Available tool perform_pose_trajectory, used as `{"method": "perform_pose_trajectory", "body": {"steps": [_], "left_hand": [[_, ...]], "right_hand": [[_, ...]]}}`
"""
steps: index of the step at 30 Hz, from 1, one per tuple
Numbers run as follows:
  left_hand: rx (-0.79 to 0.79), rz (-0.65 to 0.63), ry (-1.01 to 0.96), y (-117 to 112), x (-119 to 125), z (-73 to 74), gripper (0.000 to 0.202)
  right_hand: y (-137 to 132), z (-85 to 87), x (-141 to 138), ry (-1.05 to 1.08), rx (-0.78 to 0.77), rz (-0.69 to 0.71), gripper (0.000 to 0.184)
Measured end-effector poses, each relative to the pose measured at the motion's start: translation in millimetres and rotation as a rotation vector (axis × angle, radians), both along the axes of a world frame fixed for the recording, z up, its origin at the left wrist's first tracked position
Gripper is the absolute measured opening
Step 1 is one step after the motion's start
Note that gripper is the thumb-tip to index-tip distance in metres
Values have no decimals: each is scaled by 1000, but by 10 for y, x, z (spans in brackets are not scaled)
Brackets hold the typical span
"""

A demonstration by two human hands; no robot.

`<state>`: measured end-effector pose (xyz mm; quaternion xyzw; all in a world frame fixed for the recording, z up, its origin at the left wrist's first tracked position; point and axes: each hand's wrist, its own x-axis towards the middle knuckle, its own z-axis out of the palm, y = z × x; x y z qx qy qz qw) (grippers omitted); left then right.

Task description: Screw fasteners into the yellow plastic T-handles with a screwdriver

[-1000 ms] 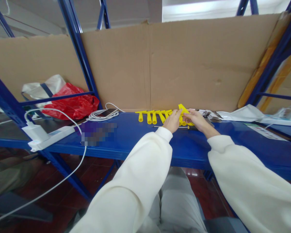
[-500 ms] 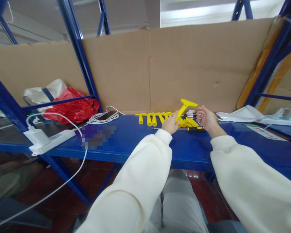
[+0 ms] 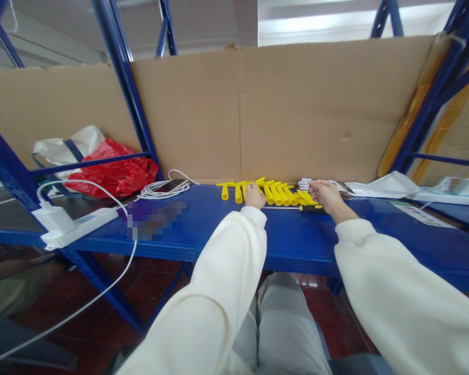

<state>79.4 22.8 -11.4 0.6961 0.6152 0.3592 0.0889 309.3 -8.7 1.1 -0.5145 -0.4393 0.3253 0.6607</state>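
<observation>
Several yellow T-shaped plastic handles (image 3: 275,194) lie in a row along the blue shelf. My left hand (image 3: 255,196) is closed around one in the row; its crossbar shows just above my fingers. Over small yellow pieces (image 3: 305,198) at the row's right end, my right hand (image 3: 327,194) has its fingers pinched together. What they hold, if anything, I cannot make out. Beneath that hand lies a screwdriver (image 3: 311,209) with a black and yellow grip, its thin shaft pointing left. White-ended strips (image 3: 304,184) lie behind the small pieces.
A cardboard panel (image 3: 297,109) stands behind the blue shelf (image 3: 214,239). To the left are a coiled white cable (image 3: 160,194), a power strip (image 3: 82,229) and a red bag (image 3: 117,169). White plastic wrapping (image 3: 391,185) and a printed sheet (image 3: 422,214) lie right.
My left hand has moved left and down, bringing the yellow T-shaped handle from upright in the air into the row. My right hand has shifted slightly left and lower, its fingers now closer together.
</observation>
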Motion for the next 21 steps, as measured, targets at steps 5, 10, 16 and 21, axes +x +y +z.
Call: {"method": "perform_pose_trajectory", "body": {"steps": [5,10,16,21], "left_hand": [[-10,-1,-51,44,-197,65,51],[-11,53,-75,28,-496,81,40],[-80,102,-114,-42,-539,53,28],[-106,73,-83,-81,-484,48,25]], "right_hand": [[29,-34,33,-113,-21,-36,17],[89,-124,123,-556,-25,-105,18],[57,-154,215,-736,-51,-92,8],[-33,-90,173,-737,-40,-125,12]]}}
